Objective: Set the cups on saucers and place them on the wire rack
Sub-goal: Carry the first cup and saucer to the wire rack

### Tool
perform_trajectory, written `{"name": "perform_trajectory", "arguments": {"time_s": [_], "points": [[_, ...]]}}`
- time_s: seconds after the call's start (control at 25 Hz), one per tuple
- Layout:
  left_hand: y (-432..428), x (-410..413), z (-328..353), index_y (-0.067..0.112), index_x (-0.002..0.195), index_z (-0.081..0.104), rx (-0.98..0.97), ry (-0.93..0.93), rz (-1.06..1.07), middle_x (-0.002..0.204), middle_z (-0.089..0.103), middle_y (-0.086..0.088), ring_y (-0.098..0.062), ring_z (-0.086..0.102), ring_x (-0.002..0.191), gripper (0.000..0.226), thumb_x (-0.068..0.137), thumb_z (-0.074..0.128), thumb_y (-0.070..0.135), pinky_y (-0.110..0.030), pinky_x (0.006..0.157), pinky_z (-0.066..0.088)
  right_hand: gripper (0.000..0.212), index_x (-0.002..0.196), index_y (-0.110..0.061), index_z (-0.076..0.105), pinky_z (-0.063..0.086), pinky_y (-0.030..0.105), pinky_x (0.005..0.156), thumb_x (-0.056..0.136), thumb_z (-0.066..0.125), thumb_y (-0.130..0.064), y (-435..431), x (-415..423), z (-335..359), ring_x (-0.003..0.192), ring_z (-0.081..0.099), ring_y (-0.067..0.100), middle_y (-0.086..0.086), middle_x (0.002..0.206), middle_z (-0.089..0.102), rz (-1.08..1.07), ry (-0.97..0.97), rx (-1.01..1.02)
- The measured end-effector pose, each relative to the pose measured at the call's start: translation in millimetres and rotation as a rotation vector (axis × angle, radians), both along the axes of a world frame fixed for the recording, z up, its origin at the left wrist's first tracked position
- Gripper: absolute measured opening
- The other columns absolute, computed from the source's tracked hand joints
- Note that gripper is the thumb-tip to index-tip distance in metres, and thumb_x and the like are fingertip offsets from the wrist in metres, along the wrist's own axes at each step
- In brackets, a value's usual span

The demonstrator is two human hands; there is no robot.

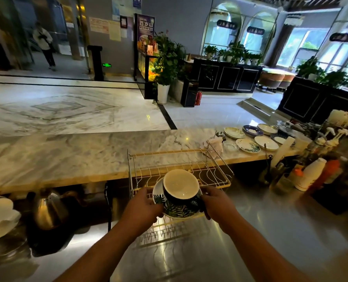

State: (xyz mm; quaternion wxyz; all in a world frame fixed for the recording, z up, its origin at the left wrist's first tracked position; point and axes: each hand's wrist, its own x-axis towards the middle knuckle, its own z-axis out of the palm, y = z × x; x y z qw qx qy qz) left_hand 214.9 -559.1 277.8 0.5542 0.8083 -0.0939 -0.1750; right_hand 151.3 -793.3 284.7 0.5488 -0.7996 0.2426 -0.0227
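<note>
A dark cup with a leaf pattern and a cream inside stands on a matching saucer. I hold the pair just above the front part of the wire rack, which stands on the steel worktop. My left hand grips the saucer's left rim. My right hand grips its right side next to the cup. The rack holds nothing else that I can see.
Several loose saucers lie on the marble counter at the back right. Bottles and stacked paper cups crowd the right. A metal kettle and white dishes sit at the left.
</note>
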Motion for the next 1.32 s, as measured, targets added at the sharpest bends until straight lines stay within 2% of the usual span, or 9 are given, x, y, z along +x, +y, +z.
{"name": "perform_trajectory", "arguments": {"time_s": [0.08,0.16,0.36,0.56,0.72,0.88,1.0,1.32], "points": [[-8.3,8.8,-1.7,0.03,0.115,0.048,0.003,-0.014,0.032,0.08,0.078,-0.003,-0.01,0.074,0.065,0.044,0.082,0.077,0.021,-0.022,0.05,0.052,0.028,0.104,-0.035,0.066,0.043,0.022,0.039,0.097,0.057,-0.009,-9.9,16.0,1.0,0.043,0.057,0.005,0.009,0.079,0.076,0.033,-0.016,0.031],[-19.7,18.4,-3.8,0.032,0.115,0.049,0.007,-0.02,0.07,0.086,0.077,-0.002,-0.009,0.075,0.069,0.044,0.082,0.076,0.023,-0.023,0.052,0.054,0.025,0.107,-0.032,0.066,0.044,0.021,0.04,0.098,0.057,-0.01,-22.8,35.8,2.0,0.044,0.061,0.005,0.01,0.086,0.076,0.075,-0.011,0.036],[-52.6,46.8,-8.1,0.032,0.118,0.051,0.056,0.003,0.156,0.093,0.075,0.002,-0.006,0.075,0.067,0.044,0.083,0.077,0.028,-0.026,0.054,0.054,0.023,0.105,-0.031,0.066,0.048,0.018,0.042,0.098,0.058,-0.01,-54.9,81.6,1.1,0.053,0.07,0.009,0.009,0.093,0.074,0.154,0.001,0.029],[-86.9,80.7,-18.3,0.025,0.125,0.053,0.101,0.021,0.213,0.096,0.072,0.003,-0.006,0.075,0.065,0.05,0.083,0.079,0.026,-0.021,0.046,0.052,0.026,0.124,-0.017,0.065,0.046,0.016,0.039,0.099,0.058,-0.01,-88.0,124.7,-11.1,0.046,0.065,0.002,0.013,0.097,0.075,0.198,0.056,0.038],[-100.5,100.0,-24.9,0.029,0.122,0.053,0.179,0.021,0.235,0.093,0.074,0.006,-0.007,0.075,0.068,0.047,0.081,0.076,0.03,-0.043,0.068,0.064,0.03,0.127,-0.018,0.063,0.047,0.018,0.042,0.099,0.056,-0.011,-104.6,151.5,-18.8,0.048,0.066,0.005,0.011,0.097,0.075,0.223,0.089,0.002],[-106.3,115.1,-27.2,0.026,0.129,0.054,0.218,0.018,0.254,0.118,0.069,0.003,-0.018,0.074,0.089,0.055,0.078,0.075,0.034,-0.049,0.082,0.061,0.028,0.125,-0.015,0.064,0.049,0.017,0.043,0.099,0.057,-0.01,-112.7,171.4,-26.9,0.049,0.068,0.006,0.009,0.095,0.075,0.264,0.087,-0.01],[-107.2,121.4,-31.2,0.026,0.128,0.054,0.222,0.041,0.253,0.125,0.068,0.002,-0.018,0.073,0.09,0.055,0.078,0.076,0.033,-0.049,0.084,0.061,0.028,0.125,-0.014,0.064,0.049,0.018,0.043,0.098,0.058,-0.008,-114.7,179.9,-30.5,0.048,0.068,0.007,0.009,0.094,0.074,0.304,0.084,-0.013],[-108.2,124.6,-36.6,0.034,0.127,0.056,0.292,0.025,0.267,0.114,0.07,0.008,-0.016,0.072,0.091,0.058,0.072,0.072,0.044,-0.046,0.082,0.061,0.03,0.127,-0.011,0.062,0.047,0.014,0.04,0.098,0.057,-0.004,-112.4,181.6,-33.9,0.045,0.066,0.003,0.011,0.092,0.072,0.293,0.101,0.013]]}}
